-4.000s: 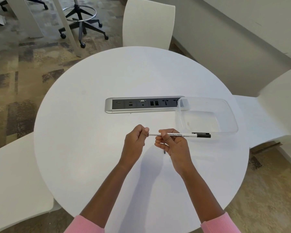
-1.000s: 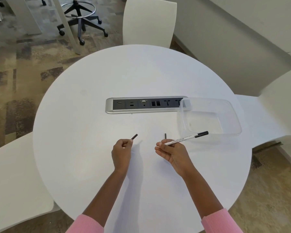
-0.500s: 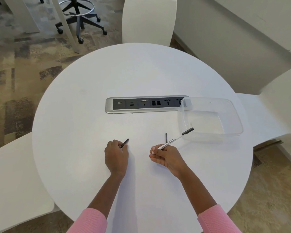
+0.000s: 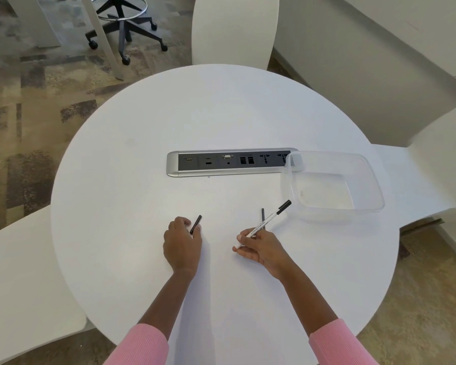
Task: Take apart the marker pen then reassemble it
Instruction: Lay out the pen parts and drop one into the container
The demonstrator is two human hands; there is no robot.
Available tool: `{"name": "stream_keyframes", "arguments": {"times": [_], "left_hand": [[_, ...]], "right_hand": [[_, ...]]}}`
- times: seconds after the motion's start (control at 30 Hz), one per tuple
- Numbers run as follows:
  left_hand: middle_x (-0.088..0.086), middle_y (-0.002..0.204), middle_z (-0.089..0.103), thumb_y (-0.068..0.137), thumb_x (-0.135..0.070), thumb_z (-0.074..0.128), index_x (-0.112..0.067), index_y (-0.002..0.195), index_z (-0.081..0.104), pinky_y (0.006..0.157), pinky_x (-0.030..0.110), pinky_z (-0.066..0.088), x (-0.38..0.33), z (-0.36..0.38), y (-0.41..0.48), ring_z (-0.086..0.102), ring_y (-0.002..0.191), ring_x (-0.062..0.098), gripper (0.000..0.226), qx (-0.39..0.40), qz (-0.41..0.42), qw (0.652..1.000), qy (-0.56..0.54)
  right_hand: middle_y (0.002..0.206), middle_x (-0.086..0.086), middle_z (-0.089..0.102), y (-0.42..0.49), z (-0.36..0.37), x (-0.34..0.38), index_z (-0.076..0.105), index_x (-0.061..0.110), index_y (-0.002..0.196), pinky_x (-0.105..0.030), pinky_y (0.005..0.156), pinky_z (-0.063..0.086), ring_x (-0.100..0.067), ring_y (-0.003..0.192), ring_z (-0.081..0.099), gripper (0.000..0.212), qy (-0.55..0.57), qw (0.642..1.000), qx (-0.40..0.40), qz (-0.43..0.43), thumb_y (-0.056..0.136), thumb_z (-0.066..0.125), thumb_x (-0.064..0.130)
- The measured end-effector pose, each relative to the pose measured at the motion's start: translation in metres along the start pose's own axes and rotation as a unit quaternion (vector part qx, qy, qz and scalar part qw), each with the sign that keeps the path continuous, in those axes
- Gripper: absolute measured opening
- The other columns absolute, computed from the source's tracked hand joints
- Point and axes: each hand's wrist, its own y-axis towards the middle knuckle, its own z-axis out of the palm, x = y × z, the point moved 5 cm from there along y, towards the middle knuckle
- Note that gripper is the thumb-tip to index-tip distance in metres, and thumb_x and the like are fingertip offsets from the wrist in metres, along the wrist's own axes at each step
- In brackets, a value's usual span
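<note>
My right hand (image 4: 259,248) grips the white marker barrel (image 4: 267,221), which slants up to the right and ends in a black tip section near the clear tub. A thin black stick-like part (image 4: 262,216) lies on the white round table (image 4: 132,196) just behind the barrel. My left hand (image 4: 182,245) rests low on the table with its fingertips on a short black piece (image 4: 196,224), which lies flat or nearly flat on the surface.
A clear plastic tub (image 4: 374,185) stands at the right, overlapping the end of a silver power and data socket strip (image 4: 232,162) set in the table's middle. White chairs surround the table; a wheeled stool stands at the far left.
Four seconds ago both hands held the whole marker together. The black piece came off in my left hand, which then lowered it to the table; the barrel tilted more upright in my right hand.
</note>
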Motion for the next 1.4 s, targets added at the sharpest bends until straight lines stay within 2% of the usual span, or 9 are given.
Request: {"name": "stream_keyframes", "arguments": {"times": [0.27,0.47,0.6,0.73,0.93,1.13,1.2,1.27,1.4], "left_hand": [[0.018,0.108,0.060,0.079,-0.012,0.059,-0.004,0.109,0.057,0.079,0.044,0.049,-0.010,0.003,-0.017,0.058,0.098,0.038,0.030,-0.015,0.171,0.981,0.089],[0.018,0.129,0.056,0.089,-0.021,0.034,0.000,0.121,0.056,0.104,0.034,0.027,-0.016,0.026,-0.040,0.051,0.121,0.036,0.044,0.068,0.377,0.906,0.180],[0.017,0.131,0.055,0.096,-0.027,0.015,0.001,0.124,0.053,0.111,0.028,0.011,-0.010,0.029,-0.045,0.052,0.121,0.032,0.055,0.122,0.366,0.900,0.202],[0.016,0.136,0.051,0.094,-0.029,0.025,0.000,0.128,0.049,0.112,0.030,0.009,-0.006,0.031,-0.044,0.048,0.124,0.033,0.051,0.132,0.353,0.902,0.210],[0.013,0.142,0.044,0.090,-0.028,0.029,-0.004,0.134,0.042,0.110,0.032,0.013,-0.001,0.035,-0.044,0.042,0.130,0.030,0.052,0.134,0.341,0.903,0.226],[0.012,0.142,0.045,0.089,-0.028,0.030,-0.004,0.134,0.042,0.109,0.033,0.015,-0.001,0.036,-0.044,0.042,0.130,0.029,0.052,0.134,0.342,0.902,0.227],[0.012,0.142,0.044,0.089,-0.028,0.029,-0.004,0.134,0.042,0.109,0.033,0.015,-0.001,0.036,-0.044,0.042,0.130,0.030,0.053,0.135,0.342,0.903,0.224],[0.013,0.142,0.044,0.089,-0.028,0.029,-0.004,0.135,0.042,0.110,0.033,0.014,-0.001,0.035,-0.044,0.042,0.130,0.030,0.053,0.133,0.343,0.904,0.220],[0.014,0.140,0.047,0.088,-0.028,0.032,-0.003,0.132,0.045,0.110,0.030,0.013,-0.001,0.035,-0.043,0.044,0.128,0.031,0.052,0.136,0.341,0.906,0.212]], "right_hand": [[0.065,-0.006,0.055,0.006,-0.007,-0.003,0.057,0.010,0.069,-0.018,0.054,0.047,-0.015,0.056,0.052,0.022,-0.038,0.994,-0.075,-0.063,0.079,0.060,-0.009],[0.076,-0.009,0.063,0.010,-0.008,-0.003,0.063,0.012,0.079,-0.009,0.059,0.051,-0.014,0.064,0.063,0.018,-0.134,0.973,-0.148,-0.117,0.084,0.051,-0.002],[0.088,-0.006,0.067,0.006,-0.004,0.002,0.064,0.010,0.091,-0.013,0.068,0.050,-0.019,0.078,0.067,0.013,-0.263,0.932,-0.171,-0.182,0.085,0.053,0.005],[0.094,0.001,0.064,-0.003,0.000,0.006,0.062,0.011,0.094,-0.007,0.064,0.047,-0.011,0.072,0.062,0.010,-0.325,0.889,-0.180,-0.269,0.087,0.056,0.010],[0.101,-0.006,0.068,-0.004,0.002,0.003,0.064,0.008,0.098,-0.031,0.080,0.053,-0.017,0.082,0.064,0.013,-0.409,0.853,-0.166,-0.278,0.089,0.056,0.013],[0.102,-0.007,0.068,-0.004,0.001,0.000,0.064,0.008,0.098,-0.028,0.082,0.052,-0.018,0.085,0.065,0.014,-0.395,0.862,-0.178,-0.262,0.089,0.055,0.013],[0.098,-0.004,0.068,-0.006,-0.002,0.000,0.065,0.010,0.095,-0.018,0.077,0.051,-0.015,0.082,0.064,0.011,-0.351,0.879,-0.193,-0.258,0.088,0.056,0.012],[0.087,0.000,0.069,-0.009,-0.005,-0.001,0.064,0.014,0.090,-0.011,0.071,0.052,-0.014,0.079,0.065,0.008,-0.242,0.915,-0.205,-0.247,0.087,0.058,0.011],[0.078,-0.007,0.066,-0.013,-0.008,-0.004,0.064,0.009,0.084,-0.022,0.071,0.059,-0.014,0.068,0.069,0.007,0.052,0.971,-0.163,-0.166,0.088,0.057,0.008]]}}
